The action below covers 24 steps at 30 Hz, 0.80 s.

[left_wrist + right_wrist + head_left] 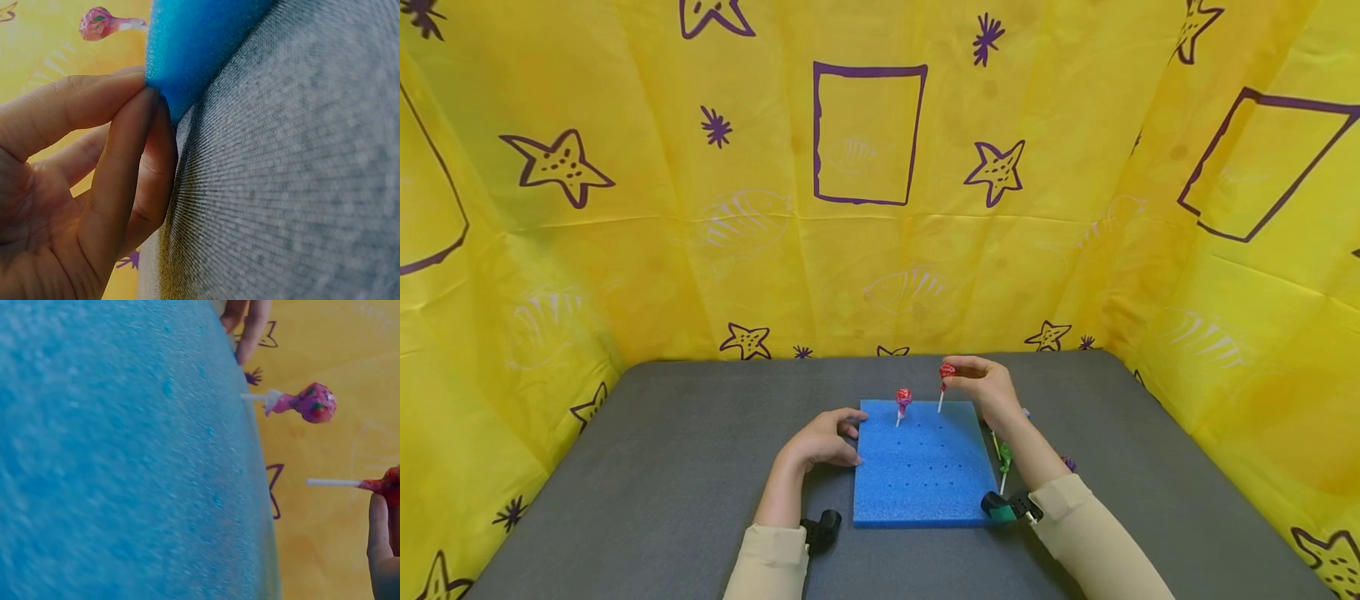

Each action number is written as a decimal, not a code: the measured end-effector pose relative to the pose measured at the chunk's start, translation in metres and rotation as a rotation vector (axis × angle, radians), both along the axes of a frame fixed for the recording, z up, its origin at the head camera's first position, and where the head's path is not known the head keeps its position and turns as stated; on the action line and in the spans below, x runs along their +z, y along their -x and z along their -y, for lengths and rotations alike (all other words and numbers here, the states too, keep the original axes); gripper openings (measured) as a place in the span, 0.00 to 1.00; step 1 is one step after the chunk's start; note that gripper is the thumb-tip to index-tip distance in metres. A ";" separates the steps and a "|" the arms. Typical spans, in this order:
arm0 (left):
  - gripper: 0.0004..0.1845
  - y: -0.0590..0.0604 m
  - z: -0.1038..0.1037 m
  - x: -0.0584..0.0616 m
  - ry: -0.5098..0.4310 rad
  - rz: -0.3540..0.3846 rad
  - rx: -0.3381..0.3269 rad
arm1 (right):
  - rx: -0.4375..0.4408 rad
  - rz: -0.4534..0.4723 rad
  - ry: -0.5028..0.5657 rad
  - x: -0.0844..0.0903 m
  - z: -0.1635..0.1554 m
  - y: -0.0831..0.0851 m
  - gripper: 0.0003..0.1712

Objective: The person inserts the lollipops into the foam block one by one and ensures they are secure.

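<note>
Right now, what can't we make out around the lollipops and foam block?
- Red lollipop: head mostly covered by the right hand in head view; cut off by the frame edge in right wrist view.
- Stick tip versus blue foam block: too small in head view to tell whether it is seated.
- Green lollipop: partly hidden behind the right forearm.
- Left hand: fingers touch the foam's corner; palm cut off.
</note>
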<state>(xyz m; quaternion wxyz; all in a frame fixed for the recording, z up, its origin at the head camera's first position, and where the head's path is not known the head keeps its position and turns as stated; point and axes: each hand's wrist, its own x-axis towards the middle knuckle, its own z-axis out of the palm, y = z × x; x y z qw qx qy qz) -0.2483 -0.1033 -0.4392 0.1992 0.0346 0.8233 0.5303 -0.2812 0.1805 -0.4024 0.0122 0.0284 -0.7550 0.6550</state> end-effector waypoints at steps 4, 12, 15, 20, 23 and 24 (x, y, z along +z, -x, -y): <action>0.38 0.000 0.000 0.000 0.006 -0.003 0.000 | 0.053 0.010 0.027 -0.004 0.002 -0.002 0.27; 0.38 0.000 0.000 0.000 -0.002 -0.006 0.004 | 0.094 0.012 -0.011 -0.011 0.008 -0.005 0.26; 0.38 -0.001 0.000 0.000 -0.001 -0.008 0.003 | 0.077 0.021 -0.035 -0.014 0.009 -0.006 0.25; 0.38 -0.002 -0.001 0.001 0.007 -0.008 0.003 | 0.070 0.017 -0.058 -0.021 0.012 -0.006 0.24; 0.38 -0.002 -0.001 0.001 0.011 -0.008 0.003 | 0.074 0.003 -0.079 -0.023 0.013 -0.006 0.24; 0.38 -0.002 -0.001 0.001 0.012 -0.008 0.003 | 0.072 0.002 -0.085 -0.024 0.013 -0.006 0.24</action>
